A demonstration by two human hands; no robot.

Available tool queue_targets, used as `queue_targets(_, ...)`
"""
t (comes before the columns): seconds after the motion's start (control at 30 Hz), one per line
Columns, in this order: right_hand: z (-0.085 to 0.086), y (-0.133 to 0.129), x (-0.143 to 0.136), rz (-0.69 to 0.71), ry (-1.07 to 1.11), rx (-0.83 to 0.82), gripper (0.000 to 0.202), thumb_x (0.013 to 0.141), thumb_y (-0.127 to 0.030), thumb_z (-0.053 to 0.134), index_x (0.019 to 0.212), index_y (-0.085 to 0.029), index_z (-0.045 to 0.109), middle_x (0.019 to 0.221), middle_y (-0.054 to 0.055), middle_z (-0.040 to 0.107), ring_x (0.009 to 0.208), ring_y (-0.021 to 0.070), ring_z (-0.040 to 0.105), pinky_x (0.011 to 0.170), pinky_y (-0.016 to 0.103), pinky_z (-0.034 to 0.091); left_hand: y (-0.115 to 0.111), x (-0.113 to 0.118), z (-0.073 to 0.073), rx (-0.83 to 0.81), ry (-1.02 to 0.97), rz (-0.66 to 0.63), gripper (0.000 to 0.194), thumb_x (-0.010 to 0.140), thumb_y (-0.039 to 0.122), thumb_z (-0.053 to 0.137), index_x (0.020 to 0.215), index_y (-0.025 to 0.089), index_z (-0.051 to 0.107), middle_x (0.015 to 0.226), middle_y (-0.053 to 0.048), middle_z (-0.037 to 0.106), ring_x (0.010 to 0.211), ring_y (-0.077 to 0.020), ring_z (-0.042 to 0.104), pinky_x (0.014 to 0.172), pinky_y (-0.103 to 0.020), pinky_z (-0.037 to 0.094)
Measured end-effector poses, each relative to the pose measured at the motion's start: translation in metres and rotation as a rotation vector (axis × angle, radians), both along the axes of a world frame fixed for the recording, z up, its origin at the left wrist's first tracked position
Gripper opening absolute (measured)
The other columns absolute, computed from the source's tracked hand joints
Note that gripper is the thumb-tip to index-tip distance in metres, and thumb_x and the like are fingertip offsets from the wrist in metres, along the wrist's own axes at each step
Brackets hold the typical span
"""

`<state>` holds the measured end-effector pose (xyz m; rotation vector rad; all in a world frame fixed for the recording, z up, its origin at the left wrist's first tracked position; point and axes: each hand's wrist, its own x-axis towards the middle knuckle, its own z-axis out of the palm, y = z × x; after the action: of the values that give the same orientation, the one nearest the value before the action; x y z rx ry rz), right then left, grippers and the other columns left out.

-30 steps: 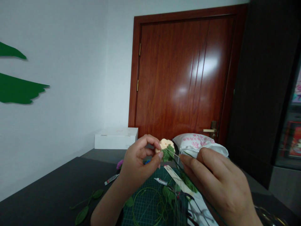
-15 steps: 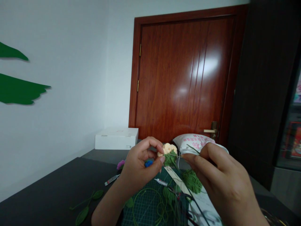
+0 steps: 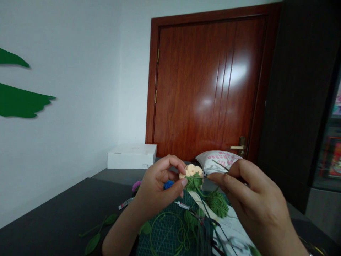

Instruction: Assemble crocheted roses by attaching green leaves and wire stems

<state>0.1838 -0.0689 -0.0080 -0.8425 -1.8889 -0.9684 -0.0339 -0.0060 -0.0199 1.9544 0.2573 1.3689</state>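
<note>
My left hand (image 3: 162, 185) pinches a cream crocheted flower (image 3: 194, 170) between thumb and fingers, by its edge. Green knitted work (image 3: 194, 182) covers the flower's underside, and dark green strands hang down from it. My right hand (image 3: 247, 195) is closed on a thin needle (image 3: 201, 177), whose tip end lies against the green part. A short dark green strand (image 3: 220, 165) sticks out above the right fingers. Below the hands, a ball of green yarn (image 3: 217, 204) rests on the table.
A green cutting mat (image 3: 165, 231) carries loose yarn loops and a small white tube (image 3: 182, 205). Green leaves (image 3: 93, 243) lie at left. A blue flower (image 3: 168, 184), a white box (image 3: 131, 158) and a printed white bag (image 3: 217, 160) stand farther back.
The flower has tilted and shifted slightly right, showing more of its cream petals. The strands below it hang differently, and the needle now lies nearly level. Both hands keep their holds.
</note>
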Motion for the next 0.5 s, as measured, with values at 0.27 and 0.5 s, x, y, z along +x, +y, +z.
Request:
queue_targets(0.27,-0.0032,-0.0063,-0.0047,-0.033,0.024,-0.052,0.018,0.097,-0.02,0.051,0.101,-0.021,0.068,0.075,0.002,0.044,0.067,0.0168,0.044,0.056,0.029,0.033,-0.0021,-0.0015,0.004,0.061,-0.023,0.062,0.014,0.084,0.006,0.061,0.089,0.018,0.055,0.094,-0.002,0.054,0.061,-0.0078,0.06,0.051,-0.022,0.056)
queue_targets(0.5,-0.0034,-0.0048,-0.0064,-0.014,0.012,-0.07,0.018,0.097,-0.019,0.051,0.102,-0.02,0.068,0.076,0.003,0.049,0.068,0.0172,0.047,0.058,0.03,0.037,-0.0028,-0.0004,0.0055,0.079,-0.035,0.079,0.014,0.083,0.006,0.061,0.088,0.018,0.055,0.094,-0.002,0.054,0.063,-0.0082,0.06,0.052,-0.021,0.056)
